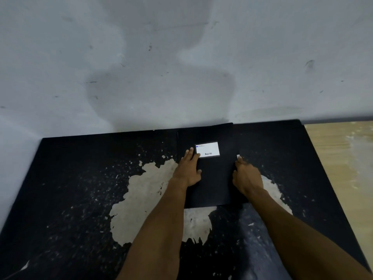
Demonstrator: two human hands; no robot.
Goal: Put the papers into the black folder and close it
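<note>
Black and badly worn, with pale patches where the coating has flaked, the surface carries the black folder near its far edge by the wall, cover down and white label up. A white sliver of paper pokes out at its right edge, so pressing it shut could crease that sheet. The left hand lies flat, fingers spread on the cover, while the right hand curls over the right edge, its grip unclear.

The folder lies on the table near its far edge, against the wall; a hand rests on its left side, another on its right edge.
</note>
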